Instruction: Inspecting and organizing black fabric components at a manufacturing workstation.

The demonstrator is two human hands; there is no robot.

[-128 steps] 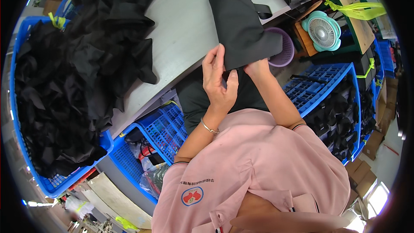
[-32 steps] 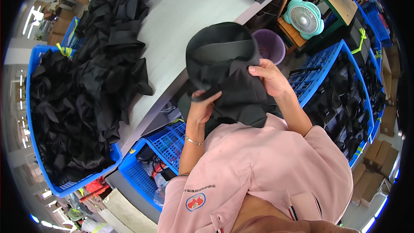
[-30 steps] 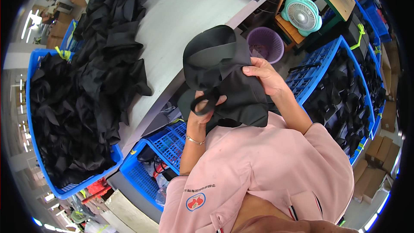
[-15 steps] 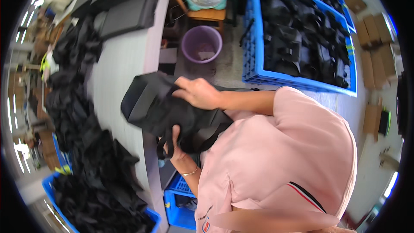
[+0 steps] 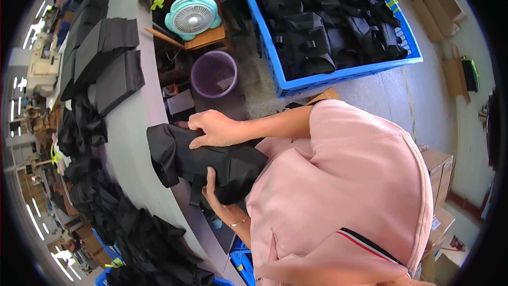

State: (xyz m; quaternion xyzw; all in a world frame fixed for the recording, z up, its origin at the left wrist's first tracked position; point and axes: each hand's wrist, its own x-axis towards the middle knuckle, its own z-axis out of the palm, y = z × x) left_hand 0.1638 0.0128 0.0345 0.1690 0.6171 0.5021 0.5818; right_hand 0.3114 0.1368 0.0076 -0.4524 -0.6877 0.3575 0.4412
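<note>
I hold a black fabric bag (image 5: 222, 161) over the near edge of the table, close against my body. Its left end is creased and hangs toward the tabletop; a short strap dangles below. My right hand (image 5: 217, 128) grips the bag's upper edge, thumb on the near face, fingers partly hidden behind the cloth. From below, my left hand (image 5: 210, 190), with a bracelet on the wrist, clasps the lower side. Its thumb lies up over the fabric and its other fingers are mostly out of sight.
The long grey table (image 5: 127, 132) carries a heap of black fabric pieces (image 5: 106, 196) and stacked black panels (image 5: 114, 74). Beyond are a purple bucket (image 5: 198, 77), a teal fan (image 5: 193, 17) on a wooden stool, and a blue crate (image 5: 280, 87) of black bags. Cardboard boxes (image 5: 436, 175) stand at right.
My view has turned and shifted, so the fan and crate sit further left. The bag's stiff, flat-looking left end now appears crumpled and drooping. Both hands still hold it.
</note>
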